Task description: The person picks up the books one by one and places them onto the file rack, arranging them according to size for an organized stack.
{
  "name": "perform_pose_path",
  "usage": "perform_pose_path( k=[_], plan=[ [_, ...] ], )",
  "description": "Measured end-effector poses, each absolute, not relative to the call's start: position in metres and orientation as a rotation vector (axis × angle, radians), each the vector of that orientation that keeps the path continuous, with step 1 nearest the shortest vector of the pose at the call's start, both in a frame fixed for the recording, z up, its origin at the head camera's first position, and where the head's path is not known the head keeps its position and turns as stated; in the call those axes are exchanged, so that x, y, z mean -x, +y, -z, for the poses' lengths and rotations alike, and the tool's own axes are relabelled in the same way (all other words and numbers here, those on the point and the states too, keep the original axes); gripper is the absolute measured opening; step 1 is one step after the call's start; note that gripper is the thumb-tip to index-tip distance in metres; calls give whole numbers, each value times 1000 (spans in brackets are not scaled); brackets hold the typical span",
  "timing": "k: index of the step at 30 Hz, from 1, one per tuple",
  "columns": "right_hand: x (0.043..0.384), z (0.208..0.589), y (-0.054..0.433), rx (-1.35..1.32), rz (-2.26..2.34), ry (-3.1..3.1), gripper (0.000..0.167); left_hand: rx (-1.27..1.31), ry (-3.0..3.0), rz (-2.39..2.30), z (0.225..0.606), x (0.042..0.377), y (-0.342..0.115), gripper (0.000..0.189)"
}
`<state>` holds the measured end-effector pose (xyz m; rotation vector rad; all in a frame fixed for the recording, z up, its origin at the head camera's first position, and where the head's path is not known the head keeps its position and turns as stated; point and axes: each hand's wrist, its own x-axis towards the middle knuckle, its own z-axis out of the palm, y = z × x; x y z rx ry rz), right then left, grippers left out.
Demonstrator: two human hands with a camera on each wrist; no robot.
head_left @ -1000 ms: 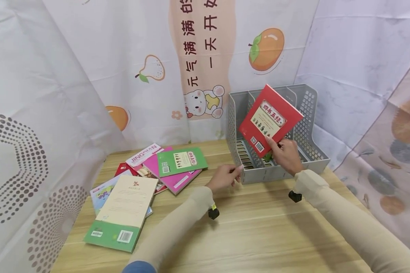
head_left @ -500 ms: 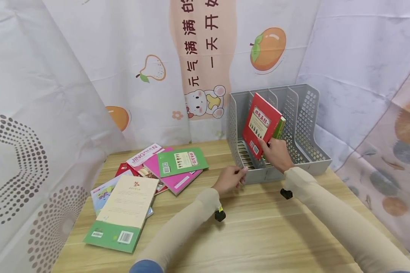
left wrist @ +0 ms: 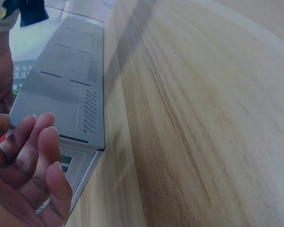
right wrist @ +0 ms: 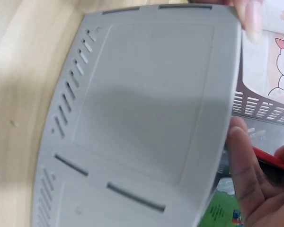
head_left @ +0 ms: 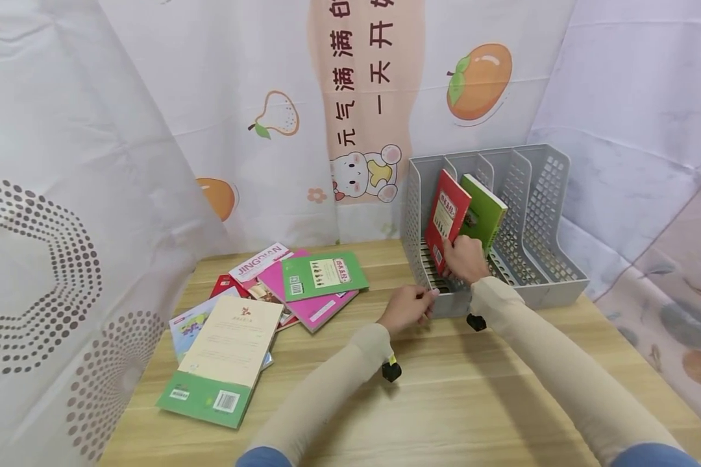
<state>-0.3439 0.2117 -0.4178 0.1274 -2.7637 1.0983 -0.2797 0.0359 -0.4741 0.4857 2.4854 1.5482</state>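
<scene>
A red book (head_left: 447, 211) stands tilted in the leftmost slot of a grey file organizer (head_left: 537, 299). My right hand (head_left: 466, 259) grips its near edge, the thumb on the cover facing left. In the right wrist view only a thin strip of the red book (right wrist: 270, 157) shows by the fingers. A green book (head_left: 483, 211) leans in the organizer just right of the red one. At the organizer's front left corner, my left hand (head_left: 407, 306) holds the rim between thumb and fingers. The left wrist view has these fingers bent beside the front panel (left wrist: 61, 90).
Left on the wooden table (head_left: 432, 402) lies a loose pile: a small green book (head_left: 324, 275) over a pink book (head_left: 321, 312), and a cream-and-green book (head_left: 233, 337) over a blue one (head_left: 189, 327). A printed curtain (head_left: 222, 84) hangs behind the organizer.
My right hand has lowered the red book into the organizer's left slot, moving left and turning it more upright. The green book now shows beside it. The left hand stays at the corner.
</scene>
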Motion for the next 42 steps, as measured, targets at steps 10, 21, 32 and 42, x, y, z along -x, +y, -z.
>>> perform_pose_path(
  k=[10, 21, 32, 42],
  plan=[
    [355, 422, 209, 0, -1047, -2850, 45, -479, 2437, -1605, 478, 280, 38, 45],
    [349, 415, 208, 61, -1019, -2868, 46, -455, 2389, -1643, 478, 279, 37, 45],
    [341, 406, 213, -33, -1034, -3083, 46, -430, 2465, -1537, 473, 285, 30, 41],
    [335, 406, 204, -375, -885, -2936, 42, -635, 2686, -1303, 448, 301, -6, 36]
  ],
)
